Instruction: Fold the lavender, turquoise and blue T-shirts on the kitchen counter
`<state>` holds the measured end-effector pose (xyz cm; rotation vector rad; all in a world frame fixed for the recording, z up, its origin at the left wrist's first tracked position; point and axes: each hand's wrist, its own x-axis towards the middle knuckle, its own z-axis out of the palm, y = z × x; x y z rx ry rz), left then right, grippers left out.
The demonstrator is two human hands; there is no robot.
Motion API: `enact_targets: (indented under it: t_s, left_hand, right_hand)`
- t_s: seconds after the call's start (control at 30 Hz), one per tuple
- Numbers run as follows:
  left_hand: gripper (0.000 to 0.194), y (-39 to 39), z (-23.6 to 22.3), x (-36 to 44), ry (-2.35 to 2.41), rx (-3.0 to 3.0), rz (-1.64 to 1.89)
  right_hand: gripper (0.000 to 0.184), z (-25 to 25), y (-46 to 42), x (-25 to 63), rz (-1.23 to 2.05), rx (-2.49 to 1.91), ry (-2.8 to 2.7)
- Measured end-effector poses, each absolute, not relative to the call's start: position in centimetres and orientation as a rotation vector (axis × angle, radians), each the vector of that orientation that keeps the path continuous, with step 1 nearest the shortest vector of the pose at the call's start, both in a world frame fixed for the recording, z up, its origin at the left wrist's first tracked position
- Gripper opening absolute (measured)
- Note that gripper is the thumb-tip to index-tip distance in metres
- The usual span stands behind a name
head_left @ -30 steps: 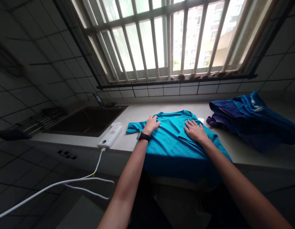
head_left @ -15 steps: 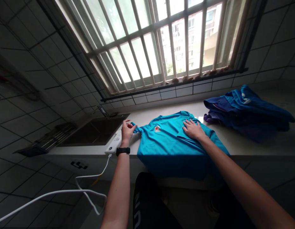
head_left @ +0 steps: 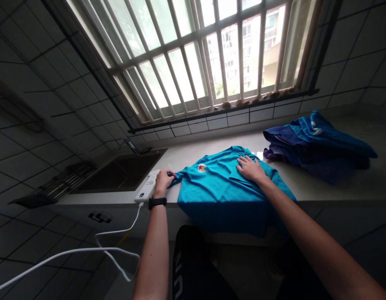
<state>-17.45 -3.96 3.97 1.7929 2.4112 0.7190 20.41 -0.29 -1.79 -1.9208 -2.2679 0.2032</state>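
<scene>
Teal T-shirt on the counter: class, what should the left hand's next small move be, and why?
Probably fold the short sleeve inward across the teal T-shirt. The left hand appears to hold the sleeve's end, while the right hand lies flat on the shirt and can pin it. Moving inward also keeps the sleeve off the white power bank beside it.

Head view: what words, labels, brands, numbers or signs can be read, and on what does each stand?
Red-and-white badge on the teal short-sleeved shirt: too small to read.
White rectangular power bank: printing too small to read.
Black trousers: white letters, cut off and too blurred to read.
Folded blue garments: white mark, too blurred to read.
</scene>
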Motion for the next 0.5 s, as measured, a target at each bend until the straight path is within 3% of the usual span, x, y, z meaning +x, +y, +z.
enact_targets:
  t_s: [0.2, 0.27, 0.37, 0.43, 0.5]
  left_hand:
    - [0.021, -5.1, 4.4, -16.3, 2.424, 2.05, 1.084]
    - [0.018, -6.0, 5.2, -16.3, 2.135, 2.147, 0.883]
    - [0.034, -6.5, 6.2, -16.3, 1.713, 2.013, 0.521]
    - [0.041, -6.0, 6.2, -15.9, 1.778, 1.909, 0.526]
    - [0.034, -5.0, 5.7, -15.3, 2.031, 1.9, 0.636]
  right_hand:
    - [0.061, -1.7, -0.4, 20.4, 0.21, -1.913, -2.257]
    - [0.061, -1.6, -0.5, 20.4, 0.211, -1.914, -2.254]
    - [0.061, -1.5, -0.5, 20.4, 0.21, -1.917, -2.246]
    - [0.061, -1.5, -0.5, 20.4, 0.207, -1.914, -2.245]
    - [0.061, -1.7, -0.5, 20.4, 0.201, -1.909, -2.245]
